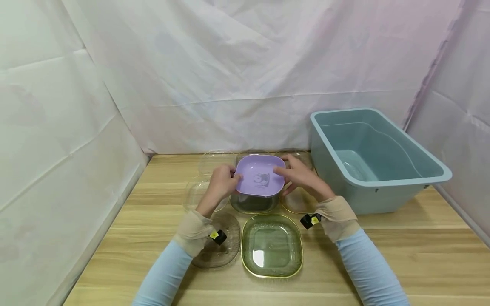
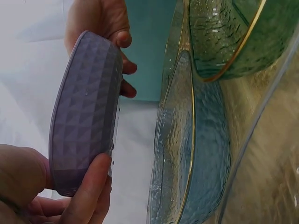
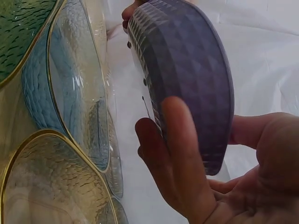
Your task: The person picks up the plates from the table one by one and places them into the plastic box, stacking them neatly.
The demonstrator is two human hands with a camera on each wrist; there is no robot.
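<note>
Left hand (image 1: 221, 183) grips the left edge of the purple dish (image 1: 260, 175), thumb on the rim and fingers curled beneath its faceted underside, as the left wrist view confirms; right hand (image 1: 302, 177) clamps the opposite edge in the same fashion, fingers wrapped under the dish wall in the right wrist view. The two-sided hold keeps the dish level and clear of the worktop (image 1: 402, 246), its printed inner face turned up toward the head camera. The dish is raised above a grid of glass plates, directly over a dark-tinted plate (image 1: 254, 205) in the middle row, and does not appear to touch it. Nearest the person lies a green square plate with a gold rim (image 1: 272, 245), flat on the worktop, and just beside it to the left a smoky plate (image 1: 223, 244), partly covered by the left wrist. Clear plates (image 1: 214, 160) lie in the back row, near the draped white backdrop (image 1: 245, 76); their count cannot be told exactly. To the right of the plates stands a grey-blue plastic tub (image 1: 383, 163), open side up, apart from both hands, with nothing visible inside it
</note>
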